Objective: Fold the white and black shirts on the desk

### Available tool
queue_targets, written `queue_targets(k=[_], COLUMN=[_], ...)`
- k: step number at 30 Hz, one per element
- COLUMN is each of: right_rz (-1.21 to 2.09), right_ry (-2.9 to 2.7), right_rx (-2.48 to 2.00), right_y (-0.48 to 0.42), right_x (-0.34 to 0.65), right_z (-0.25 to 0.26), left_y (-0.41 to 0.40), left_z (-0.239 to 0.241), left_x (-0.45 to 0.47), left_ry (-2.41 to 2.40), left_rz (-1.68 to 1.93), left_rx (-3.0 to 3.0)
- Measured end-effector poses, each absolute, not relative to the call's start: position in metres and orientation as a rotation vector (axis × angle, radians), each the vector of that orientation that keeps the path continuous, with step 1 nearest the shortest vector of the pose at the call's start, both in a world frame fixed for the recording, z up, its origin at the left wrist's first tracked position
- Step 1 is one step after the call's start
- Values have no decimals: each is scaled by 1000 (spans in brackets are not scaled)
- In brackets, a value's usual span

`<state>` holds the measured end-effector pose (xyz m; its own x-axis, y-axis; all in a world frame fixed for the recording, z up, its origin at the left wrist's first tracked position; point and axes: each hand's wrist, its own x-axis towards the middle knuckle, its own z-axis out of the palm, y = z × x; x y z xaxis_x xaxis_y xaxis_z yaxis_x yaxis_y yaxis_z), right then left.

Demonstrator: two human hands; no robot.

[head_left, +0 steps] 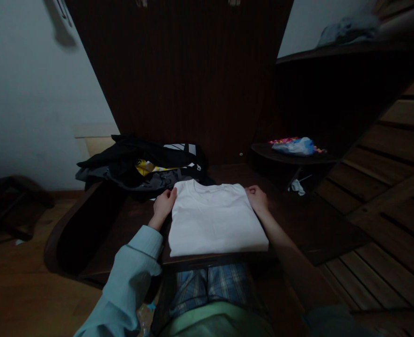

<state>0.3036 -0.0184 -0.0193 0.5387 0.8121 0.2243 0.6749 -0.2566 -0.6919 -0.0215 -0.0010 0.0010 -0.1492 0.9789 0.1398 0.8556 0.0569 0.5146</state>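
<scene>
A white T-shirt (217, 220), folded into a neat rectangle with its round collar at the far side, lies flat on the dark wooden desk top (294, 210). At its far left corner, my left hand (164, 204) is closed, with fingertips pinching the cloth edge. My right hand (257, 199) pinches the far right corner in much the same way. The exact grip of the fingertips is dim and partly hidden. Just beyond my left hand is a heap of dark clothes (122, 161) with yellow and white prints.
A dark wooden panel (185, 75) rises behind the desk. On a small shelf (294, 157) to the right sits a blue and white plastic bag (294, 146), with a crumpled white scrap (298, 188) below. Wooden slats (382, 196) stand at right; a dark stool (13, 201) is at left.
</scene>
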Motion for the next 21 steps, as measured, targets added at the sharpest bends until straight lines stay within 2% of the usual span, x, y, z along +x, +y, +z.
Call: queue_targets(k=[5, 9, 14, 21], right_rz=[219, 168, 163, 402], right_ry=[-1349, -1477, -1600, -1561], right_rx=[-2169, -2094, -1898, -1697], right_y=[-22, -21, -20, -23], right_x=[301, 300, 297, 292], right_z=[-16, -19, -24, -20], left_y=[-5, -5, -5, -3], left_z=[7, 6, 2, -9], left_x=[-19, -19, -19, -17], left_ry=[2090, 2023, 1817, 1505], left_rz=[514, 476, 570, 854], left_rx=[1964, 2013, 2054, 1966])
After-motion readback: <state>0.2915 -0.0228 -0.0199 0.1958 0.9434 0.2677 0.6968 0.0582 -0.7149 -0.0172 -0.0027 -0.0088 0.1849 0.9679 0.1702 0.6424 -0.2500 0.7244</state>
